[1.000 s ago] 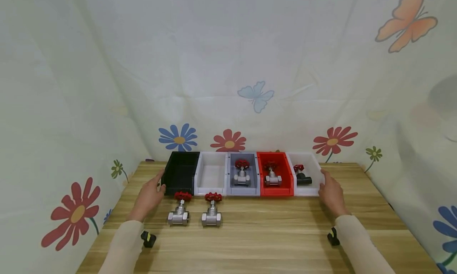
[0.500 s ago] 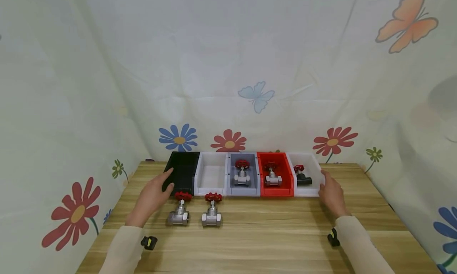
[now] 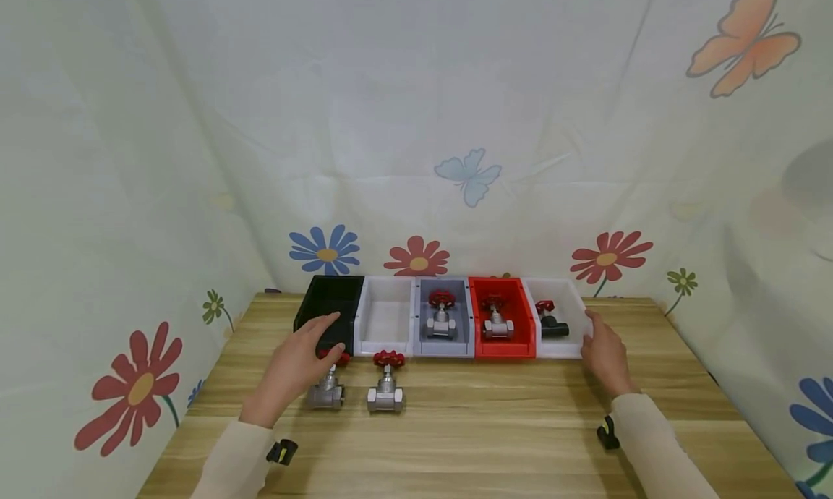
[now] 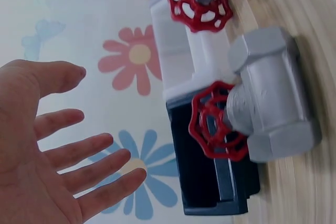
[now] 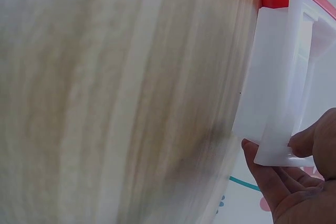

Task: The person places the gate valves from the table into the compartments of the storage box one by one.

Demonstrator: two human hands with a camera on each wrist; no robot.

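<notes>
In the head view my left hand reaches over the left gate valve, partly hiding it. The left wrist view shows that hand's fingers spread with nothing held, beside the valve's red handwheel and silver body. A second gate valve lies to its right on the table. My right hand pinches the side wall of the right-end white bin; in the right wrist view the thumb is over its rim and the fingers are outside. In that bin sits a black valve with a red handwheel.
Left of that bin, a row of bins runs along the back: red and grey, each with a gate valve, then white and black without any. A flowered curtain hangs behind the wooden table.
My left hand has left the black bin's left side and moved right and toward the front, over the left gate valve. The right hand stays at the white bin.
</notes>
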